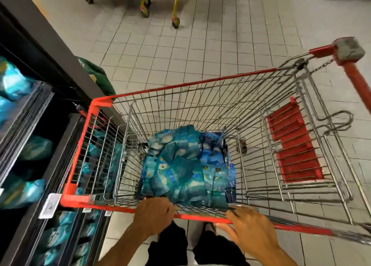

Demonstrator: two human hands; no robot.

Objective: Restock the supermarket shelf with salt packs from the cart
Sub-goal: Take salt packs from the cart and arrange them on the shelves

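A wire shopping cart [200, 84] with red rim trim stands in front of me, its near side rail under both hands. Inside, toward the left end, lies a heap of teal and blue salt packs [180, 165]. My left hand [154, 213] grips the near red rim with curled fingers. My right hand [249, 225] rests on the same rim further right, its fingers wrapping the edge. The dark shelf [66, 145] on the left carries more blue salt packs [26, 193] on several levels.
The cart's red handle [357, 81] and folded red child seat [295, 145] are at the right. A second cart with yellow legs [176, 4] stands farther up the tiled aisle. A green bag [96, 75] lies by the shelf base. White price tags [49, 205] hang on the shelf edge.
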